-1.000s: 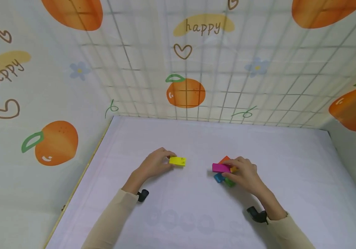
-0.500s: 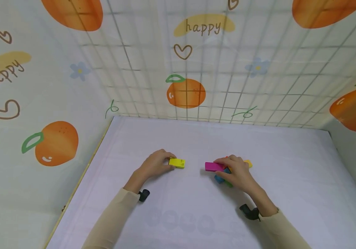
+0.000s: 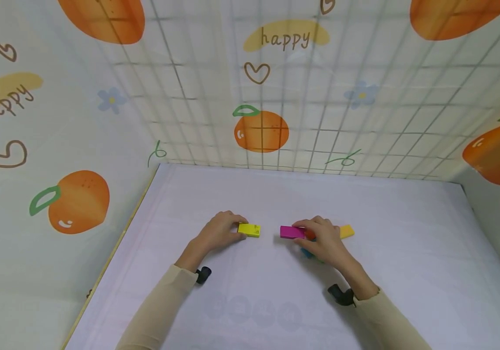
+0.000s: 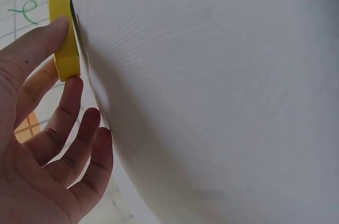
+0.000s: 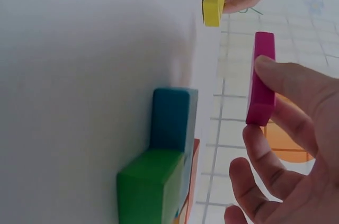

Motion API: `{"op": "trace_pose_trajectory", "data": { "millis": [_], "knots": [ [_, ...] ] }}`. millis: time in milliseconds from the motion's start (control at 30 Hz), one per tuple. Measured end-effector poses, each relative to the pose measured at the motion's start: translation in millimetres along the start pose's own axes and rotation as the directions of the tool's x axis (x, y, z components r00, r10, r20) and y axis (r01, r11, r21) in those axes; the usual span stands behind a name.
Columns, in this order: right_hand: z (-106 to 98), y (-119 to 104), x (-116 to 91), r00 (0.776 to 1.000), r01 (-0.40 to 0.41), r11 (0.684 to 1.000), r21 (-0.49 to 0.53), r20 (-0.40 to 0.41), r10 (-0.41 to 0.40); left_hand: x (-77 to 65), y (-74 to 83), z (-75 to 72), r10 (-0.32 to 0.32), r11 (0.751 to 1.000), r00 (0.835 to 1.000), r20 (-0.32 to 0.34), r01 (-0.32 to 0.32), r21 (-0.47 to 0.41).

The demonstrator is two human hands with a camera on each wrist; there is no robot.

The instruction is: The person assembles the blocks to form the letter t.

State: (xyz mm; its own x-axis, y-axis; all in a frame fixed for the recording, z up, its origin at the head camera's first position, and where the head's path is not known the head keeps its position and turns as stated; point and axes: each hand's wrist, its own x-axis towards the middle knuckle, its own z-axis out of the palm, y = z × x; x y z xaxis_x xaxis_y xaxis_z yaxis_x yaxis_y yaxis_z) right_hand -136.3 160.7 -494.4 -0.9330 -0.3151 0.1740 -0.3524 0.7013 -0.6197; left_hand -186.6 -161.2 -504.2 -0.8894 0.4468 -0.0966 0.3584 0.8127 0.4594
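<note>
Thumb and fingers of my left hand [image 3: 221, 232] pinch a small yellow block [image 3: 252, 230] with little marks on its top, low over the white table. To its right, my right hand [image 3: 323, 241] holds a magenta block [image 3: 288, 232] between thumb and fingers, its free end pointing at the yellow one across a short gap. The right wrist view shows this magenta block raised off the table. Below and behind it lie a blue block [image 5: 168, 121] and a green block [image 5: 145, 187], partly hidden by my right hand in the head view.
An orange-red block [image 3: 310, 234] shows between my right fingers and thumb, and a yellow-orange block [image 3: 347, 231] lies just beyond that hand. The white table [image 3: 215, 184] meets a printed cloth wall [image 3: 197, 131] at the back.
My right hand has carried the magenta block leftward, away from the pile and closer to the yellow block. The yellow-orange block has come into fuller view. My left hand has barely moved.
</note>
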Motion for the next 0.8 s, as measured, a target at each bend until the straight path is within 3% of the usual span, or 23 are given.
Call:
{"op": "trace_pose_trajectory", "data": {
  "millis": [800],
  "knots": [
    [14,-8,11,1.000,-0.001,1.000,-0.020,0.014,0.001,0.2,4.4,-0.2,-0.034,0.999,0.999,0.027,0.033,0.016]
  ]
}}
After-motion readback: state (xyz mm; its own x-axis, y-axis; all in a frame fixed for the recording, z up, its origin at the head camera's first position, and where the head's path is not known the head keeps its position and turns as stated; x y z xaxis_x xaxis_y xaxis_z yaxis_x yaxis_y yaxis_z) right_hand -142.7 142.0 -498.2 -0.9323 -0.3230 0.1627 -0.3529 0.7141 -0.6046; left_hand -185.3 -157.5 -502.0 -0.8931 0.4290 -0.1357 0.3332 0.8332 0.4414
